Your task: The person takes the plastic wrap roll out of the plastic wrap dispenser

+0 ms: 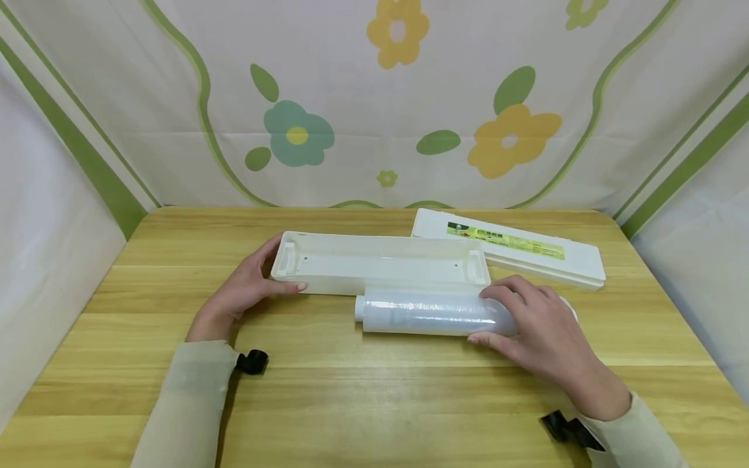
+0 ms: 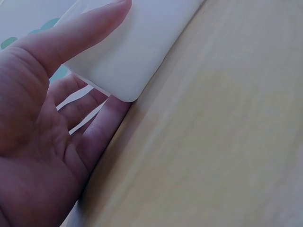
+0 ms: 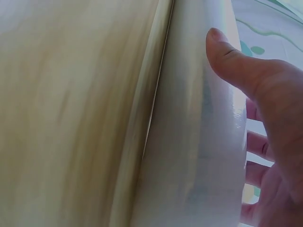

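A long white plastic box [image 1: 380,257], its top uncovered, stands on the table with its inside showing. My left hand [image 1: 251,279] grips its left end, thumb along the near wall and fingers behind; the left wrist view shows the box corner [image 2: 128,71] between thumb and fingers. In front of the box and to its right lies a roll of cling film [image 1: 427,312], a core end sticking out at its left. My right hand [image 1: 532,322] holds the roll near its right end, thumb on the near side and fingers over the top. In the right wrist view the film [image 3: 199,118] looks shiny and clear.
A white lid [image 1: 526,253] with a green and yellow label lies at the back right, partly behind the box. The wooden table [image 1: 351,403] reaches a flowered cloth backdrop [image 1: 363,97], and pale cloth also hangs at both sides.
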The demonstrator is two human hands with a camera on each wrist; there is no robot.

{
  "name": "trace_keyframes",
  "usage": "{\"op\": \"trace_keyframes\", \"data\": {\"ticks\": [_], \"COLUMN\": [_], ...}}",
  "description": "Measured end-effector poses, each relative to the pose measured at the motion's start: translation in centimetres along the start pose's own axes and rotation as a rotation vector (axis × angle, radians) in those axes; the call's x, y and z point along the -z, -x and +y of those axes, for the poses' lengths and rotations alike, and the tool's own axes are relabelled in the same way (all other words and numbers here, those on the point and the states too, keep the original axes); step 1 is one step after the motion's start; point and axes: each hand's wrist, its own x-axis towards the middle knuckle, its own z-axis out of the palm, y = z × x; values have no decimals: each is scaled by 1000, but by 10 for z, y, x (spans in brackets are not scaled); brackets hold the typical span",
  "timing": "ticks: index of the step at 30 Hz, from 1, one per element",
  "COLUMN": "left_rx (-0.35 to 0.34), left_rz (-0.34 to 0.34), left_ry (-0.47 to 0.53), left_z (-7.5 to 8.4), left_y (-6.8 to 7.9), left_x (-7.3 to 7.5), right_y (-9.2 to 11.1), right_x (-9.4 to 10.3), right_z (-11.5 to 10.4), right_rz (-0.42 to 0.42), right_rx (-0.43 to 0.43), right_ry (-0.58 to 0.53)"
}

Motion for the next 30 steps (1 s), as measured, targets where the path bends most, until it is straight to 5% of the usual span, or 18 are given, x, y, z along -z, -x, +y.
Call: {"op": "trace_keyframes", "data": {"ticks": [17,30], "left_rx": [-3,-4], "left_rz": [-2,0], "left_ry": [0,1], "left_z": [1,0], "left_y": [1,3], "left_x": [0,0], "right_y": [0,0], "right_x": [2,2], "right_z": [-9,-11], "right_rz": [-96,-89], "right_rx": [-8,5], "right_ry": [15,22]}}
